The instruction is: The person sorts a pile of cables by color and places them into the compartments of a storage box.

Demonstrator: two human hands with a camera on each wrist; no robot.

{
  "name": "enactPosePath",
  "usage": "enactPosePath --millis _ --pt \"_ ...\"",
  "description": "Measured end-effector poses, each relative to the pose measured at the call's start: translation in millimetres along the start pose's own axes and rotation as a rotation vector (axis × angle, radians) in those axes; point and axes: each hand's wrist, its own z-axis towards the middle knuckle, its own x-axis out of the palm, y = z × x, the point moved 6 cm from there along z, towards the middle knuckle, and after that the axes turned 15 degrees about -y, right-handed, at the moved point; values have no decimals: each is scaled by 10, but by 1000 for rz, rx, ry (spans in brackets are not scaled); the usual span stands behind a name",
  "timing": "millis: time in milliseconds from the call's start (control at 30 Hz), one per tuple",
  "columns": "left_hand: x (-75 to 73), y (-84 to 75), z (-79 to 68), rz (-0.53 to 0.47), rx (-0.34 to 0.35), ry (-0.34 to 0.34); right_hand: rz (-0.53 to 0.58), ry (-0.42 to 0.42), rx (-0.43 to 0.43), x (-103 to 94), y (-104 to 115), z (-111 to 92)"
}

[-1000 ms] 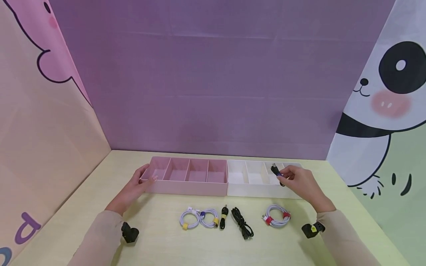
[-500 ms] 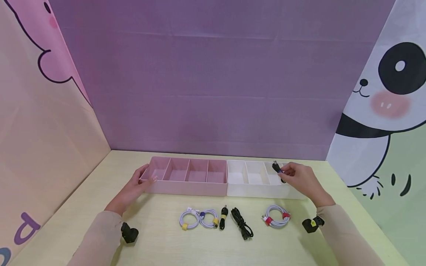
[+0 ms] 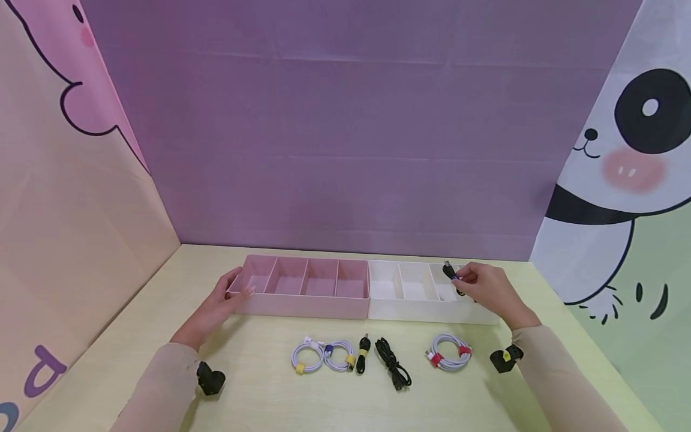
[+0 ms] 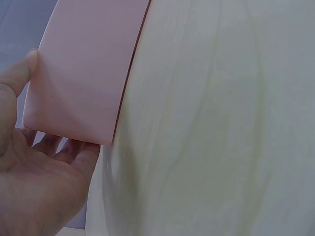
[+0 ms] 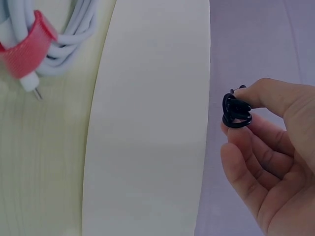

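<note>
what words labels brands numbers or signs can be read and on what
"d" or "p", slanted purple letter on the left wall; cannot tell which.
Blue shape below it: cut off, unreadable.
Yellow mark on the right wrist device: too small to read.
Pink tray, white tray, cables: no readable text.

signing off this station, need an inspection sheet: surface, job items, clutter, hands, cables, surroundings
Surface: pale wood-grain tabletop
Job items: pink four-compartment organizer, left; white divided organizer beside it, right
Clutter: nothing seen
Hands: left hand holds pink organizer's left end; right hand pinches black cable over white organizer
Cables: on tabletop, two yellow-tied white coils, yellow-tied black bundle, larger black bundle, red-tied white coil
Surroundings: purple backdrop behind, panda-print panel right, cartoon-print panel left
</note>
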Motion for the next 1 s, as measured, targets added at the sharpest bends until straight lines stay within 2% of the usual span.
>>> enactPosePath --millis 433,833,1000 --pt "-8 -6 -12 -18 24 5 -13 84 34 54 -32 51" --pt "5 -12 -22 -26 23 7 -36 143 27 86 -31 52" --pt "7 -18 -21 -30 33 6 -45 131 33 70 -40 55"
